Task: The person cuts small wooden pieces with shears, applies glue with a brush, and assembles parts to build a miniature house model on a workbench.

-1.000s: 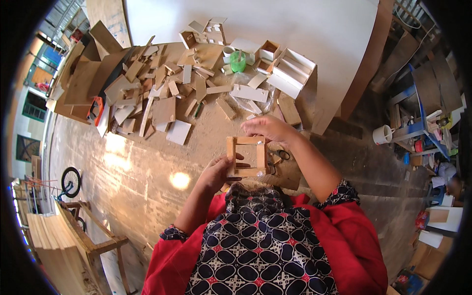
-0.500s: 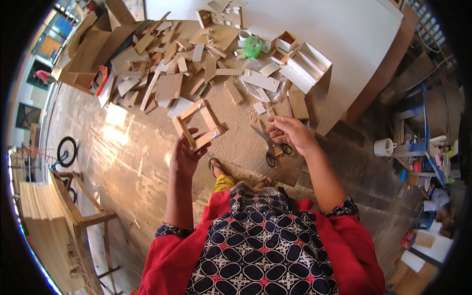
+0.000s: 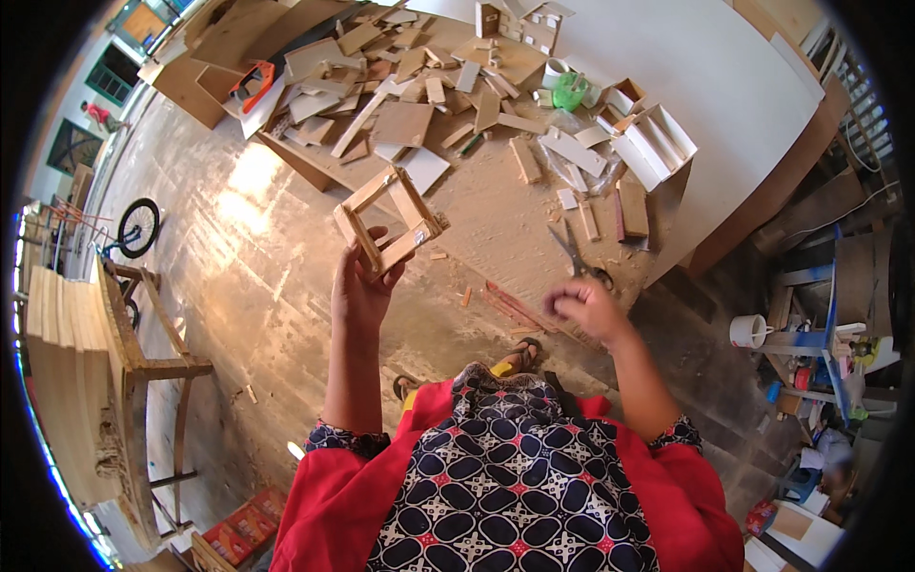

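My left hand (image 3: 362, 286) holds up a small square wooden frame (image 3: 389, 222) by its lower edge, raised over the floor left of the low worktable (image 3: 496, 219). My right hand (image 3: 581, 310) hovers at the table's near edge with its fingers curled in; whether something small is pinched in them is not visible. A pair of scissors (image 3: 577, 257) lies on the table just beyond that hand.
Several wood offcuts and boards (image 3: 400, 86) litter the table's far half, with a green cup (image 3: 570, 93) and white open boxes (image 3: 653, 143). A wooden bench (image 3: 143, 353) stands at left, a bicycle wheel (image 3: 138, 227) beyond it. Shelving with a tape roll (image 3: 748, 332) is at right.
My left hand has carried the wooden frame away from the table, leftward and up. My right hand let go of it, passed the scissors and drew back to the table's near edge.
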`<state>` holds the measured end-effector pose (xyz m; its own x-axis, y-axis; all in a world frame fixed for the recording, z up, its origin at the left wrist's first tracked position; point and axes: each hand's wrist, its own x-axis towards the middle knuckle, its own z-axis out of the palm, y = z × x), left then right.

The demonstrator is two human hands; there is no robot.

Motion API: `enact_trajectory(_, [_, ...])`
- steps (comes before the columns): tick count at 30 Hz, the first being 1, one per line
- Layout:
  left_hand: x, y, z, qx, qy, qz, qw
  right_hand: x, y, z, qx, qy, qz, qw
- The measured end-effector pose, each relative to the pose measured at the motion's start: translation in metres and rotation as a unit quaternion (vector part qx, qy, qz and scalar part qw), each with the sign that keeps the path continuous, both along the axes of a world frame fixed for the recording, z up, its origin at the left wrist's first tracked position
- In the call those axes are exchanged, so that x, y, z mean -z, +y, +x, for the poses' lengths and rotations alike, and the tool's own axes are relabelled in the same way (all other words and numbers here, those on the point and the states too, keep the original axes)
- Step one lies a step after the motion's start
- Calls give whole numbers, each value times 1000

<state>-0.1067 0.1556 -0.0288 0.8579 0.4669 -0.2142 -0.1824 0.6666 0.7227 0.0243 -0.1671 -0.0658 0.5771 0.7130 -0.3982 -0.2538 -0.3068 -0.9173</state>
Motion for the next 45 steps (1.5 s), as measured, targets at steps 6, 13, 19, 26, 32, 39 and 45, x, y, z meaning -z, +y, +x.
enact_trajectory(6, [-9,50,-48,14,-2,7,1000,102,-4,-127,-336,-198,-174,904])
enact_trajectory(13, [4,110,-113,9,48,8,999,138,30,-255,-361,-147,-190,901])
enact_trajectory(19, [7,126,-113,64,76,-18,995,166,30,-319,-250,209,-83,942])
enact_trajectory(26, [5,127,-78,118,2,-18,993,157,22,-326,-131,333,-108,928])
enact_trajectory(32, [38,138,-70,116,-96,-29,988,226,50,-250,-283,268,-220,894])
enact_trajectory(39, [171,172,-90,40,-117,-20,992,427,30,-172,14,-87,-518,851])
enact_trajectory(45, [327,188,-70,78,-112,-4,991,608,21,-154,79,-54,-634,768])
